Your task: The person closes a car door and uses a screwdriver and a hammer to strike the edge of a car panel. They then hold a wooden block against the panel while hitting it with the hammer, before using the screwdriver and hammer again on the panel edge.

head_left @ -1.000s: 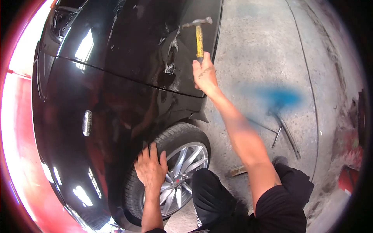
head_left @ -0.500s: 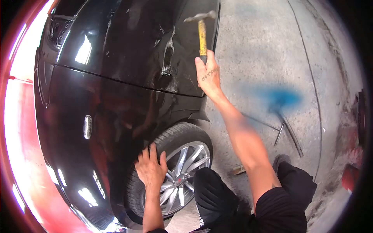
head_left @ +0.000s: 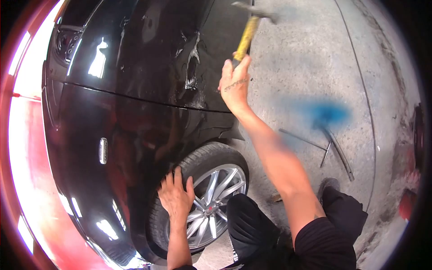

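My right hand grips a hammer by the dark lower end of its yellow handle. The hammer's metal head is at the top of the view, slightly blurred, near the lower edge of a black car. To the left of that hand, the door panel has a dented, torn patch with scraped paint. My left hand rests with fingers spread on the tyre, beside the silver spoked rim.
On the concrete floor to the right lie a T-shaped metal bar and a longer dark bar. A small brownish piece is on the floor by my knee. A red surface runs beyond the car.
The hammer has tilted to the right, its head now over the car's edge and the floor. My right hand has shifted slightly left and up. My left hand stays on the tyre.
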`<state>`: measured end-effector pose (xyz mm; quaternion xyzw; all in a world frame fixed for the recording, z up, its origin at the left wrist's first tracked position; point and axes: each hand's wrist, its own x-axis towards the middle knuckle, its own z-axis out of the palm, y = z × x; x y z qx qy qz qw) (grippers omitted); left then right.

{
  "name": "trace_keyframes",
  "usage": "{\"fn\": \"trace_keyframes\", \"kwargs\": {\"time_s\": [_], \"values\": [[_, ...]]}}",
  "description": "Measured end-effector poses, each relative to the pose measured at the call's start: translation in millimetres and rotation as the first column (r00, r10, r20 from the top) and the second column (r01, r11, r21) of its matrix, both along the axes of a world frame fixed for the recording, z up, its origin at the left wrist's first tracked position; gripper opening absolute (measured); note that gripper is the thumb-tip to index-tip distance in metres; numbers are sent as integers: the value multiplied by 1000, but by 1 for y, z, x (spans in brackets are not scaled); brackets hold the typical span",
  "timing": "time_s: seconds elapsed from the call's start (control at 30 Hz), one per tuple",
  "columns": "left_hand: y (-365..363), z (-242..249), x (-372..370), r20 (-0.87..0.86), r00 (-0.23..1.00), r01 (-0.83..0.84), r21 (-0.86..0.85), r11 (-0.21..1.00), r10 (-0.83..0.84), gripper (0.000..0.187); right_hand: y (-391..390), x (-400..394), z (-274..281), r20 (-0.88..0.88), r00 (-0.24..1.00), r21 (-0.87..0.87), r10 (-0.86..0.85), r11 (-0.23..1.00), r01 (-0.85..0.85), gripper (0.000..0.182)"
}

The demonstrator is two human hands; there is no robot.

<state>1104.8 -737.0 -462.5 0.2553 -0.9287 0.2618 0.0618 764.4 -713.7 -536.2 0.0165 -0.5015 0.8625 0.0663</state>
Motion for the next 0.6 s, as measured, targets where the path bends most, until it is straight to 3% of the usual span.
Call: {"fn": "trace_keyframes", "kwargs": {"time_s": [0.07,0.1,0.13,0.2,0.23,0.37,0.47,0.5,0.53,0.6], "values": [[1,1,-2,2,1000,23,-21,1000,-22,49,-15,-7,-22,-86,945,322,314,907,-272,36],[1,2,-2,7,999,45,-32,998,-45,49,5,-1,-1,59,891,192,451,871,-453,34],[2,2,-3,9,999,50,-33,998,-50,49,7,-5,-6,60,893,190,446,873,-449,34],[2,3,-3,14,999,36,-28,999,-36,50,12,-13,-11,-119,961,232,251,948,-219,34],[2,2,-3,15,999,32,-26,999,-32,50,8,-6,-8,-92,980,145,176,976,-162,31],[3,0,-1,11,1000,5,-8,1000,-5,50,4,-3,-2,-40,979,187,200,964,-189,29],[2,1,-2,15,1000,28,-26,999,-27,51,25,-26,-8,-13,925,264,379,894,-363,33],[1,2,-2,16,999,28,-20,999,-28,51,21,-25,-11,-124,953,304,275,925,-228,36],[0,1,-3,7,1000,28,-21,999,-28,51,14,-25,-11,-132,952,305,275,925,-225,36],[2,3,-3,6,1000,30,-12,999,-30,51,-5,-18,-10,-49,991,80,127,989,-123,34]]}}
